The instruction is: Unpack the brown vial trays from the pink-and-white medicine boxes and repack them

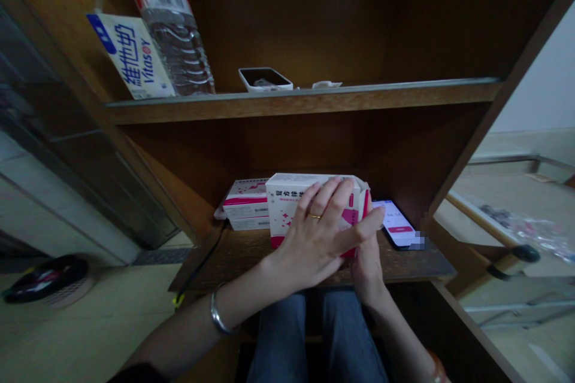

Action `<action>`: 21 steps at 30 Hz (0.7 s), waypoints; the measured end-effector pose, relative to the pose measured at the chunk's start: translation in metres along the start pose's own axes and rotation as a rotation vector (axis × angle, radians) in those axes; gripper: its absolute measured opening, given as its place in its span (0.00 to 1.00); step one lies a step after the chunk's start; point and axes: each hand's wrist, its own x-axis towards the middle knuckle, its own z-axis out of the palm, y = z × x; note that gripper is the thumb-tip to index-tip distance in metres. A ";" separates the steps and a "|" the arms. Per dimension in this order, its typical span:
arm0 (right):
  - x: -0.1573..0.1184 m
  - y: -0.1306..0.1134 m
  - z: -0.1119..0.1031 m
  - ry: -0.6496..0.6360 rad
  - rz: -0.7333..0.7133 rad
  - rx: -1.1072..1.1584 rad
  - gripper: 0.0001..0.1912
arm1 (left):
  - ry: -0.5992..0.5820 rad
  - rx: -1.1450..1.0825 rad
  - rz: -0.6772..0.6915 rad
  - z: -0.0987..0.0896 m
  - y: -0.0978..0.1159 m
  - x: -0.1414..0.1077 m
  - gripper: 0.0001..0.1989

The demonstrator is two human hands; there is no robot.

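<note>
A white and pink carton (pixel 284 200) with dark printed characters stands upright over the lower shelf. Across its front lies my left hand (pixel 317 233), wearing a gold ring, its fingers wrapped over the top and its thumb or forefinger reaching the right end. My right hand (pixel 368 260) is at the carton's right end, mostly behind my left hand, and its fingers are largely hidden. The flap at that end looks raised. Similar boxes (pixel 247 212) are stacked behind to the left.
A lit phone (pixel 398 224) lies to the right. On the upper shelf (pixel 314 102) are a water bottle (pixel 179 48), a Vitasoy carton (pixel 135 60) and a white tray (pixel 265 79). A basket (pixel 49 281) sits on the floor at left.
</note>
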 end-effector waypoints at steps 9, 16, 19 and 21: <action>0.015 -0.009 -0.002 -0.090 -0.015 -0.056 0.34 | -0.061 -0.109 -0.110 0.005 -0.007 0.013 0.33; 0.064 -0.015 -0.016 0.058 0.052 0.092 0.34 | -0.388 -0.171 -0.235 0.002 -0.068 0.034 0.65; 0.091 -0.001 -0.024 0.088 0.172 0.123 0.38 | -0.514 -0.205 -0.276 0.015 -0.100 0.040 0.65; 0.111 0.017 -0.027 0.025 0.293 0.118 0.37 | -0.600 -0.300 -0.303 0.033 -0.118 0.045 0.64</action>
